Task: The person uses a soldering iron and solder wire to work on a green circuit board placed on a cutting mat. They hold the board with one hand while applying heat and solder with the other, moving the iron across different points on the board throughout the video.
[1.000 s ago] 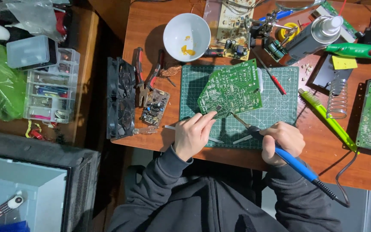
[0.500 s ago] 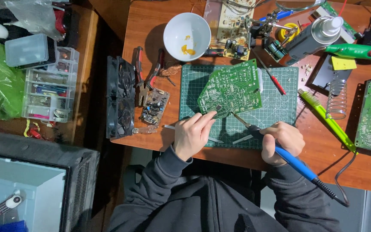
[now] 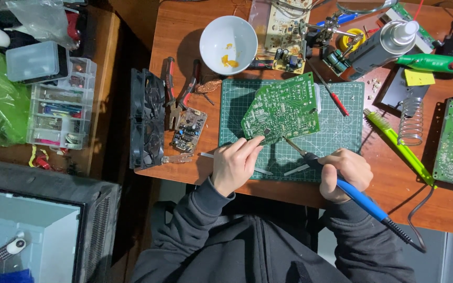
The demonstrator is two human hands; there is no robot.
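While the left hand (image 3: 235,165) pinches the angular green circuit board (image 3: 283,109) at its seven-o'clock edge, the right hand (image 3: 344,173) is clenched round a blue-handled soldering iron (image 3: 342,184) on the gridded cutting mat (image 3: 342,126).

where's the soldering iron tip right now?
In the head view, the soldering iron is in the right hand, its tip at the lower edge of the green circuit board on the cutting mat, just right of the left hand.
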